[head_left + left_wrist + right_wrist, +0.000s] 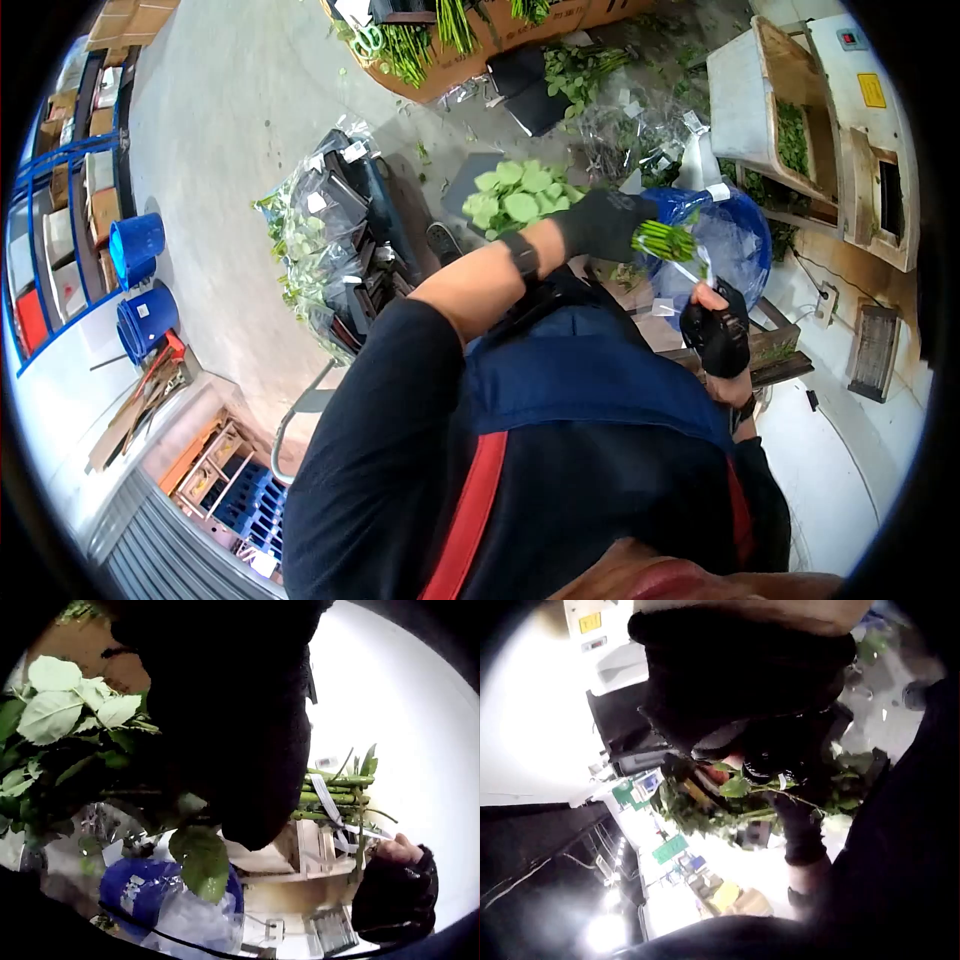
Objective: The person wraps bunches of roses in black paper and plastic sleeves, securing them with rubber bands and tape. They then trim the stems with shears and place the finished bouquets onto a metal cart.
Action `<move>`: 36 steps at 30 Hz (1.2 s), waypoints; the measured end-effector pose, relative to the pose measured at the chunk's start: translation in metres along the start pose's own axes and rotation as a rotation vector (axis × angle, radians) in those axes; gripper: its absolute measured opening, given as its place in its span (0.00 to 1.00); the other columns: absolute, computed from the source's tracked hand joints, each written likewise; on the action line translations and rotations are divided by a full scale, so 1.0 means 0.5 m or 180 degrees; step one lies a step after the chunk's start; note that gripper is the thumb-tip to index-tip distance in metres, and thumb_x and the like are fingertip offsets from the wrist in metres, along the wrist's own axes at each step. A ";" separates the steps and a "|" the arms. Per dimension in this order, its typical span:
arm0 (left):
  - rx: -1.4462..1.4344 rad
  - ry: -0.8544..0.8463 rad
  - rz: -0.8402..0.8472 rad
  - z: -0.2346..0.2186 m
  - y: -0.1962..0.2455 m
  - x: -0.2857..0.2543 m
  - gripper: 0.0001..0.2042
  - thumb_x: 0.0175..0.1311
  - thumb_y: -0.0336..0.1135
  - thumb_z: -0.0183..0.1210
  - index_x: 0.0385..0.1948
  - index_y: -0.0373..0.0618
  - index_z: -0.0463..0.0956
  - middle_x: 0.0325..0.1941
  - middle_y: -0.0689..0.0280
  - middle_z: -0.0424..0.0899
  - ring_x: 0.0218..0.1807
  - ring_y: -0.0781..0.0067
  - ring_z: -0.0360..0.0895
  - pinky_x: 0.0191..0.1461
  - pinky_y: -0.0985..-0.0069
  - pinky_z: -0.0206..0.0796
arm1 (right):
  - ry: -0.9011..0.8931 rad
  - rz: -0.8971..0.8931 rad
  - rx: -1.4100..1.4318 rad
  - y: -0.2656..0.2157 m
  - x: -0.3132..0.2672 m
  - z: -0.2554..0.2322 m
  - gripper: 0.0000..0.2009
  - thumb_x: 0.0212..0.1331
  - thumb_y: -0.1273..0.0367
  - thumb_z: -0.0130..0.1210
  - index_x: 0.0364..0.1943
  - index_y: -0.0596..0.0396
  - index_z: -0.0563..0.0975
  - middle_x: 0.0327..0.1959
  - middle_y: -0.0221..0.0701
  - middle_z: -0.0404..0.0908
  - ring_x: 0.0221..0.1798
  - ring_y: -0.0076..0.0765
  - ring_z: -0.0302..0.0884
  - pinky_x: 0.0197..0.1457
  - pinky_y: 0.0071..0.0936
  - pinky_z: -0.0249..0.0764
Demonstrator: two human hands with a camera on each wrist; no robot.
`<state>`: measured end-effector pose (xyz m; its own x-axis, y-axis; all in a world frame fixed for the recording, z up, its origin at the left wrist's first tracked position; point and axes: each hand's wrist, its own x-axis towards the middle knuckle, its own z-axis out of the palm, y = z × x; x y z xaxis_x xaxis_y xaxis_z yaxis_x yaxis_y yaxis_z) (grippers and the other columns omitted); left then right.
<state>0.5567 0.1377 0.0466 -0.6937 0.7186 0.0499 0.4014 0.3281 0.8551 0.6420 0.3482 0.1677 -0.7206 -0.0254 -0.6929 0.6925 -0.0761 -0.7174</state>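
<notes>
My left hand point(607, 222), in a black glove, grips a bunch of green leafy stems point(665, 242). The broad leaves point(522, 200) fan out to the left and the bare stem ends point right. Around the stems lies a white strip point(327, 799), which runs tautly towards my right hand point(717, 330). That hand wears a black glove with bare fingertips point(397, 849) and pinches the strip's end. In the right wrist view the right glove point(742, 690) is mostly in shadow, with a leafy sprig point(735, 786) below it.
A blue bucket point(764, 245) with clear plastic inside stands just below the hands. Wrapped bunches point(310, 215) lie on the left, and a cardboard box point(490, 55) of stems stands ahead. A wooden-edged bin point(760, 95) is at the upper right. Leaves and plastic litter the floor.
</notes>
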 end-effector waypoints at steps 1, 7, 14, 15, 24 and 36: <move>0.0041 -0.0053 0.0061 0.020 0.001 0.019 0.22 0.38 0.39 0.66 0.40 0.51 0.72 0.32 0.58 0.79 0.37 0.51 0.78 0.38 0.63 0.70 | 0.0025 -0.0145 0.0083 0.022 -0.003 -0.033 0.15 0.58 0.58 0.52 0.25 0.56 0.71 0.11 0.25 0.66 0.11 0.21 0.61 0.15 0.20 0.55; 0.0251 -0.0273 0.0494 0.083 -0.133 0.055 0.19 0.38 0.37 0.64 0.38 0.53 0.73 0.31 0.59 0.80 0.34 0.53 0.79 0.35 0.62 0.70 | 0.1873 -0.0944 0.0396 -0.007 -0.125 -0.298 0.11 0.63 0.60 0.47 0.31 0.53 0.72 0.19 0.24 0.69 0.21 0.23 0.67 0.30 0.26 0.67; 0.1502 -0.0559 -0.0212 0.027 -0.310 0.187 0.16 0.40 0.31 0.60 0.36 0.43 0.76 0.35 0.52 0.79 0.41 0.50 0.78 0.40 0.56 0.70 | 0.2123 -0.0365 -0.0248 0.077 -0.061 -0.728 0.11 0.65 0.61 0.46 0.27 0.47 0.71 0.18 0.19 0.66 0.19 0.21 0.66 0.28 0.24 0.71; 0.1363 -0.0682 -0.0336 0.036 -0.350 0.241 0.21 0.40 0.29 0.59 0.43 0.48 0.76 0.37 0.51 0.78 0.44 0.49 0.77 0.44 0.57 0.70 | 0.1981 0.0028 -0.0373 0.130 0.005 -0.736 0.11 0.65 0.59 0.47 0.26 0.46 0.71 0.18 0.19 0.66 0.17 0.22 0.66 0.25 0.24 0.70; 0.1263 0.2570 0.0020 -0.049 -0.319 0.212 0.13 0.37 0.40 0.61 0.27 0.49 0.80 0.24 0.57 0.79 0.32 0.55 0.79 0.38 0.61 0.68 | 0.1311 0.1774 -0.2921 0.296 0.396 -0.582 0.14 0.58 0.55 0.55 0.33 0.51 0.72 0.31 0.36 0.79 0.23 0.33 0.75 0.19 0.32 0.68; 0.0230 0.4603 -0.4033 -0.015 -0.595 -1.001 0.11 0.59 0.39 0.54 0.34 0.40 0.76 0.29 0.64 0.78 0.29 0.71 0.74 0.34 0.72 0.68 | -0.2635 -0.2868 -0.3784 0.372 0.655 0.745 0.19 0.55 0.62 0.58 0.49 0.56 0.75 0.44 0.40 0.78 0.46 0.47 0.75 0.50 0.36 0.70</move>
<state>0.7798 -0.3243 -0.2289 -0.4359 -0.8903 -0.1318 -0.6659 0.2205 0.7127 0.5219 -0.0457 -0.1659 -0.4278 -0.8955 -0.1231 -0.5481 0.3653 -0.7525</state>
